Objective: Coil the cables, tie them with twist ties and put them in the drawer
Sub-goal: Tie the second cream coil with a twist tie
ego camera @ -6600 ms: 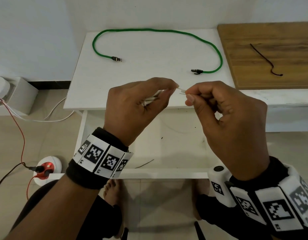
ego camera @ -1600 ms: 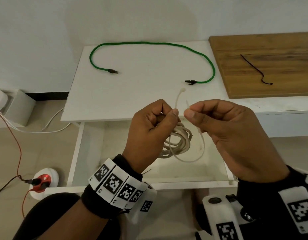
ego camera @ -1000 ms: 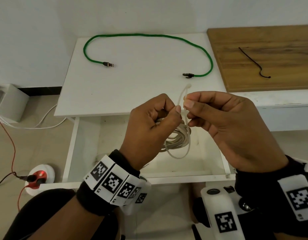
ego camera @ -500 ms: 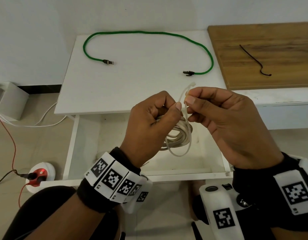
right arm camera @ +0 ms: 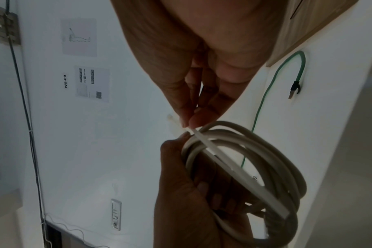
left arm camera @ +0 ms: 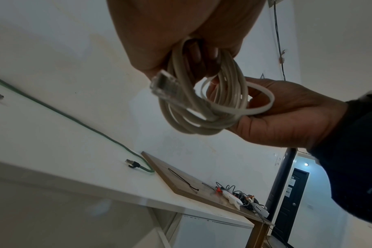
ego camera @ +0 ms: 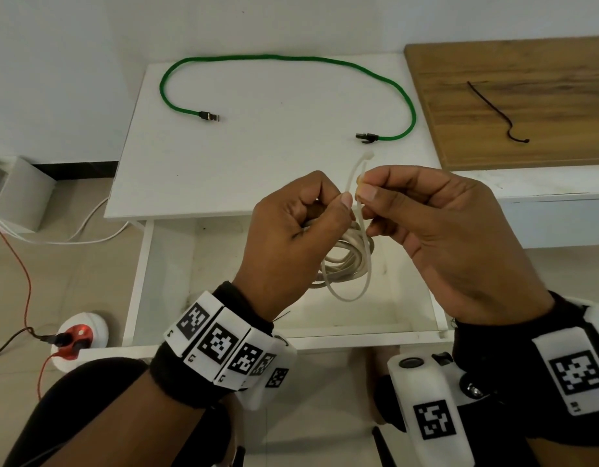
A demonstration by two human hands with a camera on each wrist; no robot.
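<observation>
While hands tie cable, drawer gapes.

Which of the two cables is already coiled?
The off-white network cable, bundled in loops in the left hand above the open drawer. The green braided cable lies uncoiled on the white tabletop.

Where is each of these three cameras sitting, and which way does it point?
Head: on the forehead, looking down at the white table; both hands and forearms show.
Left wrist: looks up along the left hand at the white cable coil.
Right wrist: looks along the right hand pinching the white tie.
All three share the coil and the green cable.
</observation>
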